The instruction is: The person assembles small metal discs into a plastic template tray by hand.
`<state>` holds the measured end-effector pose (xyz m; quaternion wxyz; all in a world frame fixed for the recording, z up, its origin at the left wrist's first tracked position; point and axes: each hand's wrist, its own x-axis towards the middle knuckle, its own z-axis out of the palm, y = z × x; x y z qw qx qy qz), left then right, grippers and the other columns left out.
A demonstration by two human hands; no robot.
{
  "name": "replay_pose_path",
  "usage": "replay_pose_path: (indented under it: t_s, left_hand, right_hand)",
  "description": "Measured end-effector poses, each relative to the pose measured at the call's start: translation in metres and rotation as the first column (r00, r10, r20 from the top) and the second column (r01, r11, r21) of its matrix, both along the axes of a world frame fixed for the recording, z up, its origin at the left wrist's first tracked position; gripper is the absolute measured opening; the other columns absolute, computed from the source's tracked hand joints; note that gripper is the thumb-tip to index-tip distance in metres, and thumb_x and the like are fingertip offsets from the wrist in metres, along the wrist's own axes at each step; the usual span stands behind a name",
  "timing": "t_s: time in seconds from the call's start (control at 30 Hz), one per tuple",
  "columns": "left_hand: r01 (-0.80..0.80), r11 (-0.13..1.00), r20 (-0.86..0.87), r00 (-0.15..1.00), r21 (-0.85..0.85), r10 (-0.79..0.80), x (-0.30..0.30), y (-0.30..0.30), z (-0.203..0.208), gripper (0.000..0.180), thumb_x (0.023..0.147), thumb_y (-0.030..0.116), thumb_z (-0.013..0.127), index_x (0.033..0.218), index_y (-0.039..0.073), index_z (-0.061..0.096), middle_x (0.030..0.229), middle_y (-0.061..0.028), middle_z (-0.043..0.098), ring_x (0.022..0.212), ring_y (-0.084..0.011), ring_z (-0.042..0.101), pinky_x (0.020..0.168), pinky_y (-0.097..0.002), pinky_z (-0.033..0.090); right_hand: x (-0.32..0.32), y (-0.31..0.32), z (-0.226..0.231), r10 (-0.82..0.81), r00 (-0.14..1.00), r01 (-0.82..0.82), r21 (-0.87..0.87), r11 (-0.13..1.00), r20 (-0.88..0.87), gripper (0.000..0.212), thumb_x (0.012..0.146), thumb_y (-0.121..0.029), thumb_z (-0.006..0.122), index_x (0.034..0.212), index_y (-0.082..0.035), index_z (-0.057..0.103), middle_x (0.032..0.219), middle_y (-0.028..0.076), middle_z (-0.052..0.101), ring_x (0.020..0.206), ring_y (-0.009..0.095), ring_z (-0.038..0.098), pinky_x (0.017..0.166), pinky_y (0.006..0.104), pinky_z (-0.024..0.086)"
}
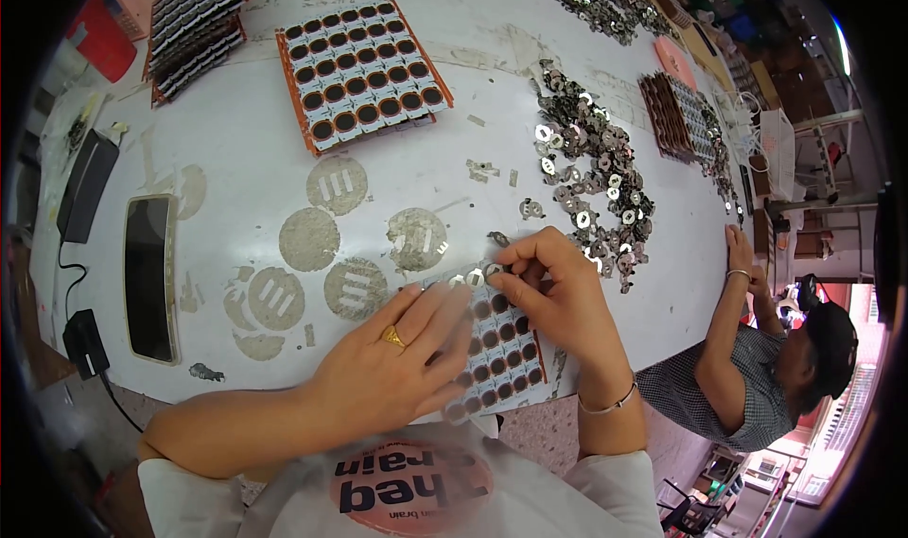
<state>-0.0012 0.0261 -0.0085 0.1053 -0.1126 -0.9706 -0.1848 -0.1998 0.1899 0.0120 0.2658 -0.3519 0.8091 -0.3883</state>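
A panel of small circuit boards with rows of black discs (511,363) lies under my hands at the table's near edge. My left hand (402,344), a gold ring on one finger, is around its left side; motion smears its fingertips. My right hand (558,297) pinches a small metal clip (494,269) between thumb and forefinger at the panel's far edge. A few shiny clips (474,278) sit along that edge, between my two hands. Another loose clip (497,238) lies just beyond my right fingertips.
A heap of metal clips (605,174) spreads at the right. A stack of similar panels (364,75) stands ahead, with more stacks (194,32) at far left. A phone (151,278) lies left beside a cabled black box (90,186). A co-worker (757,368) works at the right.
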Motion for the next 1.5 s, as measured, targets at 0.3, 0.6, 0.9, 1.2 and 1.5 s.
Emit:
replay_pose_path:
  t_s: [0.3, 0.6, 0.9, 1.2, 1.5]
  left_hand:
    - [0.008, 1.0, -0.01, 1.0, -0.018, -0.008, -0.002, -0.002, 0.0, 0.059, 0.09, 0.051, 0.076, 0.126, 0.005, 0.066, 0.152, -0.0242, 0.057, 0.136, -0.0384, 0.057, 0.118, -0.0512, 0.046]
    - [0.016, 1.0, -0.036, 0.999, 0.011, -0.016, -0.005, -0.005, -0.001, 0.055, 0.088, 0.048, 0.078, 0.122, 0.006, 0.068, 0.149, -0.022, 0.059, 0.133, -0.0361, 0.059, 0.115, -0.0496, 0.048]
    - [-0.008, 0.999, -0.072, 0.997, 0.035, 0.011, -0.007, -0.006, -0.002, 0.05, 0.085, 0.044, 0.079, 0.116, 0.007, 0.068, 0.147, -0.017, 0.061, 0.131, -0.033, 0.059, 0.113, -0.0485, 0.047]
    - [0.001, 0.998, -0.084, 0.996, 0.057, 0.004, -0.008, -0.006, -0.005, 0.05, 0.083, 0.041, 0.082, 0.116, 0.007, 0.068, 0.148, -0.0162, 0.061, 0.131, -0.0332, 0.058, 0.112, -0.0493, 0.048]
    - [-0.004, 0.998, -0.095, 0.995, 0.067, 0.01, -0.007, -0.004, -0.005, 0.05, 0.084, 0.04, 0.083, 0.117, 0.007, 0.068, 0.149, -0.016, 0.06, 0.132, -0.0329, 0.058, 0.112, -0.0492, 0.047]
  right_hand:
    - [-0.003, 0.001, 0.0, 0.095, 0.994, -0.098, -0.051, 0.994, -0.062, 0.017, 0.093, -0.002, 0.078, 0.109, -0.003, 0.074, 0.093, 0.007, 0.064, 0.07, 0.013, 0.06, 0.063, 0.0286, 0.048]
    - [-0.024, -0.016, 0.004, 0.15, 0.886, -0.184, -0.034, 0.982, -0.439, 0.017, 0.094, -0.002, 0.074, 0.111, -0.006, 0.076, 0.099, 0.009, 0.066, 0.073, 0.023, 0.065, 0.068, 0.0338, 0.054]
    - [-0.026, 0.001, 0.014, 0.09, 0.993, -0.086, -0.066, 0.994, 0.073, 0.016, 0.101, 0.003, 0.069, 0.116, 0.001, 0.072, 0.106, 0.002, 0.07, 0.091, 0.006, 0.064, 0.08, 0.0239, 0.052]
    - [-0.03, 0.009, 0.01, 0.204, 0.978, -0.204, -0.004, 0.979, 0.03, 0.014, 0.099, -0.004, 0.069, 0.111, -0.003, 0.076, 0.094, 0.007, 0.068, 0.081, 0.015, 0.064, 0.072, 0.0294, 0.051]
    - [-0.029, -0.004, 0.012, 0.287, 0.928, -0.289, 0.023, 0.957, -0.238, 0.012, 0.097, 0.001, 0.075, 0.108, -0.002, 0.074, 0.093, 0.002, 0.066, 0.078, 0.008, 0.06, 0.07, 0.024, 0.049]
